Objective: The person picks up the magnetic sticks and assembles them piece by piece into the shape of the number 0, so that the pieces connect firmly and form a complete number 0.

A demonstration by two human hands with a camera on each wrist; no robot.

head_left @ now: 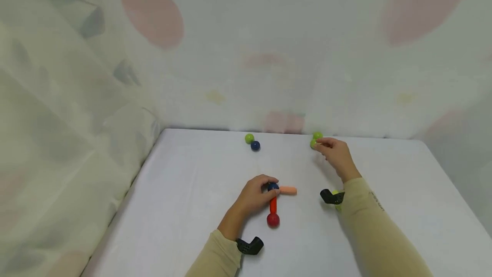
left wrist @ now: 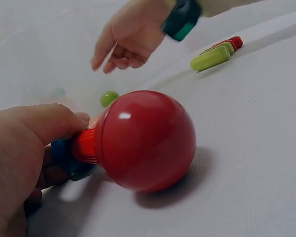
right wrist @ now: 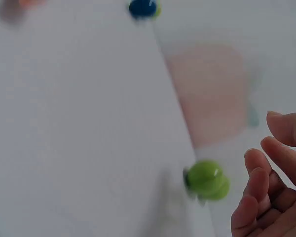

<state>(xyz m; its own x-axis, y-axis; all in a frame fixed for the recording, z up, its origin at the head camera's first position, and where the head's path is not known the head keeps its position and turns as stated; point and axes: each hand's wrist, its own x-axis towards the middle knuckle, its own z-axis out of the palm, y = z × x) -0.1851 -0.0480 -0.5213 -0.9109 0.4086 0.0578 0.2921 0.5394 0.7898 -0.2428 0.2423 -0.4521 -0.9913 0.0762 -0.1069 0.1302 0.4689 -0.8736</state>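
Observation:
With thumb and fingers, my left hand (head_left: 251,193) grips a dark blue ball (head_left: 273,186) near the middle of the table. A red rod (head_left: 273,205) runs from that ball toward me and ends in a shiny red ball (left wrist: 148,140). Pointing right from the blue ball is a light orange rod (head_left: 288,190). My right hand (head_left: 338,155) hovers near the back edge, fingers loosely bent and holding nothing. Two green balls (right wrist: 207,178) lie close together by its fingertips.
Another green ball (head_left: 249,138) and a dark blue ball (head_left: 255,145) sit together at the back. Yellow-green rods (left wrist: 211,59) and a red one (left wrist: 237,42) lie at the right, mostly hidden under my right forearm in the head view. A patterned cloth (head_left: 230,76) hangs behind the white table (head_left: 184,174).

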